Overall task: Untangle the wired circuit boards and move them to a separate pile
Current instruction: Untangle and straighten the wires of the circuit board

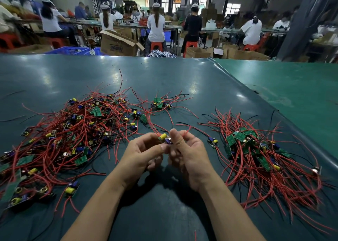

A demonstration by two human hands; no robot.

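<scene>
Between the two heaps on the bench (164, 79), both hands pinch one circuit board (166, 139): left hand (144, 152) and right hand (186, 152) curl fingers round it. Its red wires (155, 126) trail toward the tangled pile (73, 130); the sorted pile (256, 152) lies nearer the right hand.

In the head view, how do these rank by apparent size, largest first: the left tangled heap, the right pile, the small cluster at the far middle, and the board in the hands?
1. Left tangled heap.
2. Right pile, clearly narrower.
3. Far middle cluster; it lies farther away, so it may look smaller than it is.
4. Board held by both hands, partly hidden.
</scene>
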